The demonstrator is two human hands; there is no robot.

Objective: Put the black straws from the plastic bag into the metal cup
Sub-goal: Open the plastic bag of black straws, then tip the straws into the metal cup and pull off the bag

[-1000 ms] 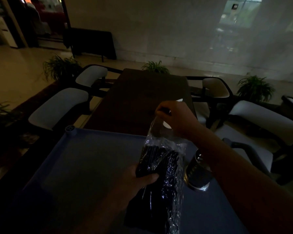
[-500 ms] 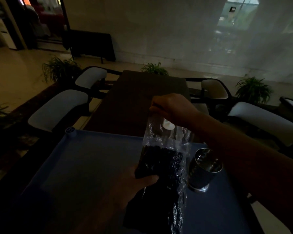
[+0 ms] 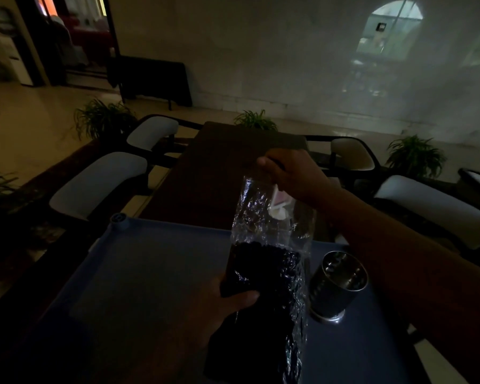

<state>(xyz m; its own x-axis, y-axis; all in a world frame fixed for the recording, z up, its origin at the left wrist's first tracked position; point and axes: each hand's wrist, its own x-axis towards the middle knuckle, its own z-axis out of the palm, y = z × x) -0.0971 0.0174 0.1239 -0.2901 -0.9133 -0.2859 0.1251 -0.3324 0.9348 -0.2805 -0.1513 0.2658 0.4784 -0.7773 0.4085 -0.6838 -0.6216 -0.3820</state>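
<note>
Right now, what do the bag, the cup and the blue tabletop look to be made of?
Bag: thin clear plastic film, glossy; it crinkles and glints. Cup: polished metal, likely steel; mirror-like reflections. Tabletop: probably matte blue plastic, with a moulded corner cap; dim light leaves it open.

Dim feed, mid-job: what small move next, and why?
Probably open the mouth of the plastic bag with the right hand: it pinches the top, the left hand grips the bag around the black straws, all inside, and the metal cup stands upright beside it.
</note>
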